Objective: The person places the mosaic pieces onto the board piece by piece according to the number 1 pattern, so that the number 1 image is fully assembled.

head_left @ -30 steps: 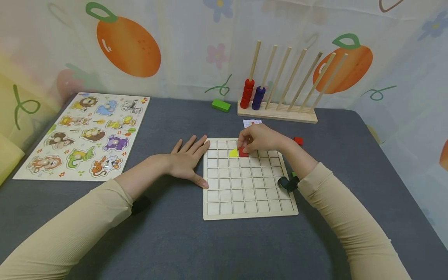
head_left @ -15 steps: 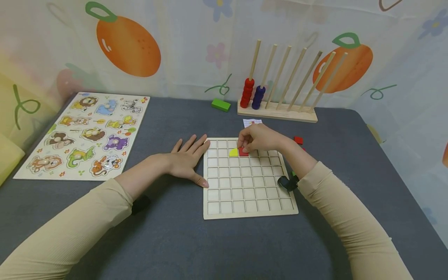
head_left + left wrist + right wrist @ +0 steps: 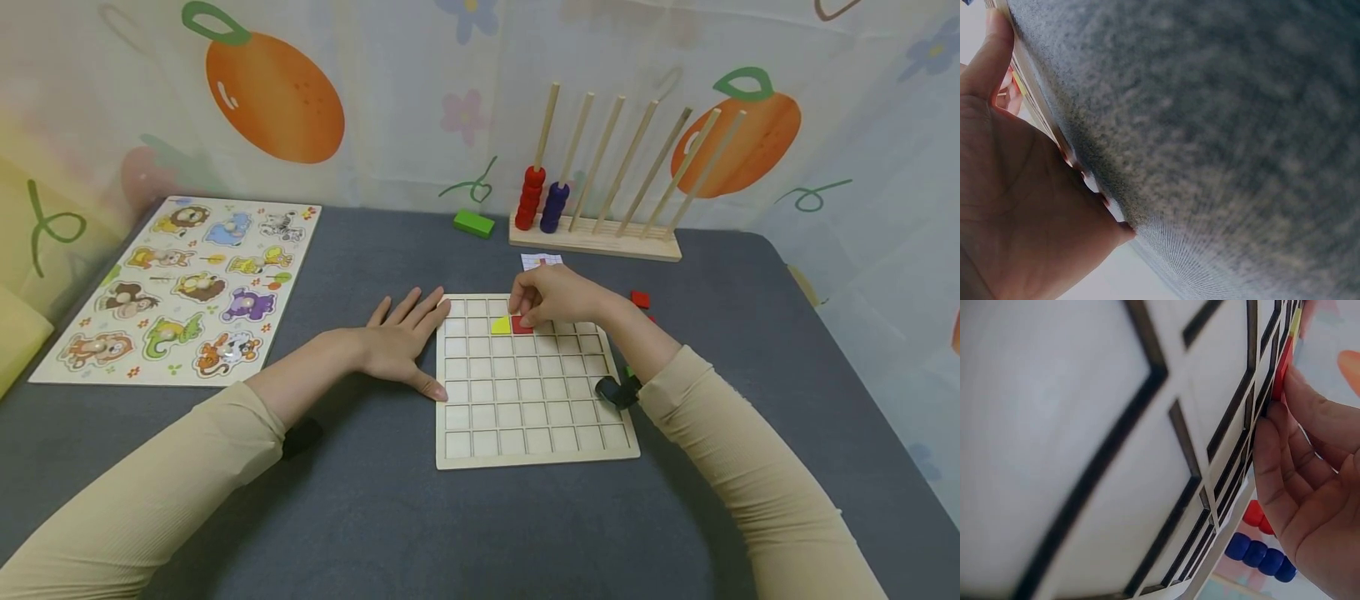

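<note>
A pale wooden grid board [image 3: 517, 417] lies in the middle of the table. My left hand [image 3: 397, 343] rests at its left edge, fingers spread and straight, thumb touching the rim; the left wrist view shows the palm [image 3: 1029, 200] beside the board's edge. Over the upper part of the grid, my right hand [image 3: 555, 296] holds a red square tile [image 3: 521, 326] between thumb and curled fingers. That tile sits right beside a yellow tile [image 3: 500, 326]. From the right wrist, the thumb lies on the red tile [image 3: 1283, 369]; the fingertips are partly hidden behind it.
Behind the board stands a wooden peg rack [image 3: 592, 237] with red and purple beads. A small printed card [image 3: 540, 261], a green block [image 3: 473, 224] and loose red tiles [image 3: 640, 299] lie nearby. An animal puzzle board [image 3: 180, 292] is at left.
</note>
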### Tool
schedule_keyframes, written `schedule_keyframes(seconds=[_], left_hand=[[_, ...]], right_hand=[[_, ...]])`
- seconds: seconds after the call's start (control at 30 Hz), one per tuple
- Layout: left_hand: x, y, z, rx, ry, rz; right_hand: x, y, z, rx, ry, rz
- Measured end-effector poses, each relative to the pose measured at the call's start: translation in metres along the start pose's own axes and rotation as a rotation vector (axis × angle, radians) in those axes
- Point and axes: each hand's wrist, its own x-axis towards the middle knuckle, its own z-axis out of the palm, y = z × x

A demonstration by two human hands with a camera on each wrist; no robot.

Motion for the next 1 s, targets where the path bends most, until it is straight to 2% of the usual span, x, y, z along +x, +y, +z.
schedule_keyframes(seconds=[0.5, 0.8, 1.0], left_hand=[[0.001, -0.001, 0.001, -0.001, -0.004, -0.014], [-0.002, 0.002, 0.0, 0.001, 0.001, -0.006], [-0.001, 0.001, 0.0, -0.004, 0.001, -0.009]], right_hand=[[-0.004, -0.001, -0.004, -0.029, 0.006, 0.008], [-0.022, 0.018, -0.023, 0.029, 0.1, 0.046], [-0.036, 0.027, -0.038, 0.051, 0.149, 0.105]])
